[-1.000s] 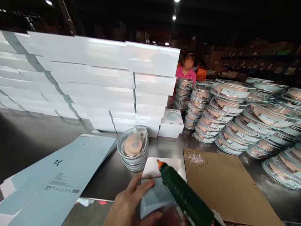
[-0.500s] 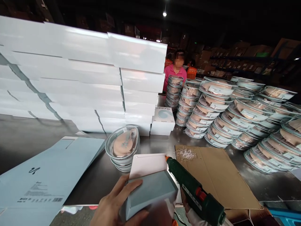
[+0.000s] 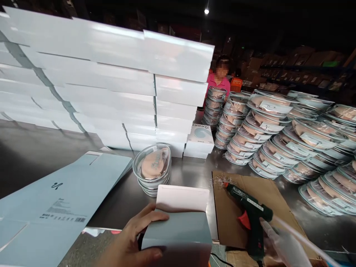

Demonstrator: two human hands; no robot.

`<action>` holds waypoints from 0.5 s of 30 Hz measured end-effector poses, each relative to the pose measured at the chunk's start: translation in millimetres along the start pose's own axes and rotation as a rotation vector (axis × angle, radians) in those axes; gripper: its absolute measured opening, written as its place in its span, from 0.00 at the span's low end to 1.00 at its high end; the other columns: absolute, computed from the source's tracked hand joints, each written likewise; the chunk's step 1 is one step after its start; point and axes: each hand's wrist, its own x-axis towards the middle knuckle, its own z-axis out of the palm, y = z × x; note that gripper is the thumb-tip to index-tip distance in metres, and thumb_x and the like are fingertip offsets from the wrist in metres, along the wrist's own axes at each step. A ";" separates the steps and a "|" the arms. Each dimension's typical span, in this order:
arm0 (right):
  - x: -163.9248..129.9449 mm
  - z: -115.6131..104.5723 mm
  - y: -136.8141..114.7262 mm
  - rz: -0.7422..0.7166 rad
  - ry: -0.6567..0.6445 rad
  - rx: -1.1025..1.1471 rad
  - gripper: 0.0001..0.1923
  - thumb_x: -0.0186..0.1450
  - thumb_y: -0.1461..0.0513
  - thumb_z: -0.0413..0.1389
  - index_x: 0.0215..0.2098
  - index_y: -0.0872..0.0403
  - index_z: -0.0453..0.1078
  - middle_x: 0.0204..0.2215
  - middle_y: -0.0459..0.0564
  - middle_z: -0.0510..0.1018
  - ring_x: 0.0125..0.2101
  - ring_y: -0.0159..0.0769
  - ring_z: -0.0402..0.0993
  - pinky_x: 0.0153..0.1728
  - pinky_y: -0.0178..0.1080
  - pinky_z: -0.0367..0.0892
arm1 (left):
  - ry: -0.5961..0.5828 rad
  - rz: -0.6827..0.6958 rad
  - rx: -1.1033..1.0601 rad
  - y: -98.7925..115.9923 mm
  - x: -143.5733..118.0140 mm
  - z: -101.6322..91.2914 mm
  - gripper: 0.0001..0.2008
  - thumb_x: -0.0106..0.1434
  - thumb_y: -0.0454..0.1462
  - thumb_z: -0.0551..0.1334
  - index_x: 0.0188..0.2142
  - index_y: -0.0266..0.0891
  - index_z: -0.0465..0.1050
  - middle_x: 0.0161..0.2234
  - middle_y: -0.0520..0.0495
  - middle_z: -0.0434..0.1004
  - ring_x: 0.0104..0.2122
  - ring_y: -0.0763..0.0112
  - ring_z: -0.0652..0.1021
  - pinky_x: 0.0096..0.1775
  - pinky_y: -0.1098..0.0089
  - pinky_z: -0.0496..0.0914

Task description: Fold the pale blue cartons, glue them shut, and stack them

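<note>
My left hand point(image 3: 139, 233) grips a pale blue carton point(image 3: 178, 230) from its left side, fingers over the top edge and thumb below. The carton's white flap point(image 3: 182, 197) stands open on the far side. My right hand point(image 3: 283, 241), in a pale glove, is at the back of the handle of a dark green glue gun point(image 3: 251, 207) with a red trigger; part of its grip is hidden. The orange nozzle points away to the left, over glue strands on a cardboard sheet point(image 3: 230, 218). A long whitish glue stick point(image 3: 303, 241) runs from the gun's rear.
Flat blue cartons point(image 3: 83, 189) lie left. A short stack of clear-lidded oval packs point(image 3: 152, 167) stands ahead, before a wall of white boxes point(image 3: 125, 81). Tall stacks of similar packs point(image 3: 267, 122) fill the right. A person in pink point(image 3: 219, 79) is behind. A cord point(image 3: 222, 259) hangs below.
The glue gun has moved right, away from the carton flap, and its nozzle is now over the cardboard. The left hand still holds the carton. The view has shifted slightly left.
</note>
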 end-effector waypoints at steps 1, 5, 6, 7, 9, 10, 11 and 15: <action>-3.4 0.9 0.6 -0.062 0.048 -0.046 0.21 0.53 0.43 0.66 0.34 0.48 0.76 0.26 0.54 0.83 0.35 0.53 0.84 0.38 0.46 0.78 | -0.031 0.018 0.013 -0.2 1.5 -1.9 0.29 0.55 0.56 0.73 0.56 0.60 0.78 0.62 0.43 0.75 0.65 0.43 0.70 0.58 0.53 0.73; -39.6 47.8 -8.7 -0.266 -0.345 0.074 0.45 0.54 0.48 0.70 0.65 0.43 0.60 0.54 0.55 0.80 0.55 0.48 0.77 0.59 0.47 0.69 | -0.080 0.073 -0.003 7.0 8.6 -0.2 0.26 0.58 0.54 0.72 0.55 0.56 0.79 0.63 0.40 0.74 0.63 0.43 0.73 0.58 0.53 0.73; -49.1 65.2 -11.9 -0.324 -0.525 0.139 0.52 0.56 0.46 0.69 0.71 0.42 0.50 0.60 0.56 0.75 0.60 0.47 0.73 0.61 0.49 0.66 | -0.049 0.088 -0.031 8.6 9.2 4.1 0.26 0.58 0.55 0.72 0.54 0.54 0.79 0.64 0.39 0.73 0.64 0.42 0.72 0.59 0.52 0.72; -57.0 81.4 -14.2 -0.358 -0.681 0.154 0.56 0.57 0.46 0.69 0.73 0.40 0.42 0.64 0.56 0.71 0.63 0.46 0.70 0.63 0.50 0.64 | -0.007 0.097 -0.079 10.0 9.2 9.6 0.26 0.59 0.56 0.71 0.53 0.52 0.79 0.65 0.38 0.71 0.64 0.41 0.72 0.59 0.51 0.72; -67.1 105.1 -14.9 -0.432 -0.852 0.129 0.55 0.60 0.47 0.67 0.74 0.38 0.38 0.66 0.56 0.68 0.65 0.47 0.67 0.65 0.50 0.62 | 0.089 0.101 -0.254 12.9 7.9 21.8 0.23 0.59 0.56 0.70 0.50 0.51 0.76 0.64 0.39 0.71 0.63 0.42 0.73 0.56 0.52 0.75; -69.7 111.5 -13.5 -0.493 -0.862 0.076 0.50 0.62 0.50 0.66 0.73 0.37 0.42 0.66 0.54 0.68 0.65 0.46 0.67 0.65 0.49 0.63 | 0.139 0.106 -0.363 14.7 7.1 27.0 0.22 0.60 0.55 0.71 0.48 0.52 0.73 0.62 0.41 0.72 0.61 0.44 0.74 0.54 0.54 0.76; -71.1 114.6 -11.7 -0.593 -0.834 0.014 0.44 0.65 0.53 0.64 0.72 0.36 0.47 0.65 0.52 0.69 0.64 0.47 0.68 0.64 0.48 0.64 | 0.182 0.118 -0.459 16.8 6.5 30.7 0.20 0.61 0.53 0.71 0.48 0.53 0.70 0.59 0.44 0.73 0.59 0.48 0.77 0.52 0.57 0.77; -73.3 110.9 -10.4 -1.013 -0.690 -0.166 0.37 0.63 0.62 0.63 0.66 0.31 0.60 0.62 0.47 0.71 0.60 0.46 0.73 0.60 0.44 0.70 | 0.170 0.264 -0.432 26.6 7.4 26.4 0.17 0.67 0.47 0.68 0.54 0.58 0.69 0.48 0.48 0.73 0.53 0.57 0.79 0.52 0.59 0.77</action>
